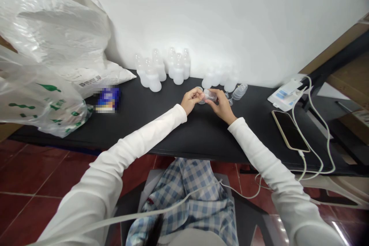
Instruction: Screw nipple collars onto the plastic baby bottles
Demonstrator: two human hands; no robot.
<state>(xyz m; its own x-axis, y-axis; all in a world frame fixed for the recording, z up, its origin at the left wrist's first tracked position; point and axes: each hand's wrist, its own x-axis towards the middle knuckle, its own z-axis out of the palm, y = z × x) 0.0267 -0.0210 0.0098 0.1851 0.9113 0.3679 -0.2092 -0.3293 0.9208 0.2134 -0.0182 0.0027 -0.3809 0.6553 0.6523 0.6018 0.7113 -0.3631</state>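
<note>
My left hand (pixel 191 100) and my right hand (pixel 221 106) meet above the black tabletop (pixel 173 130), with their fingers closed on a small clear plastic bottle (pixel 210 95). A round transparent piece (pixel 199 100) shows at the left hand's fingertips, partly hidden by them. Just beyond my right hand lies a ribbed clear plastic part (pixel 240 92). Along the wall stand several frosted plastic baby bottles (pixel 153 77), out of reach of neither hand's touch, with more (pixel 210 78) further right.
Large white plastic bags (pixel 43 96) bulge at the table's left end beside a pixelated blue packet (pixel 108 99). To the right lie a smartphone (pixel 290 130), white charging cables (pixel 317 134) and a white device (pixel 285 94). A checked cloth (pixel 184 200) lies on my lap below the table's front edge.
</note>
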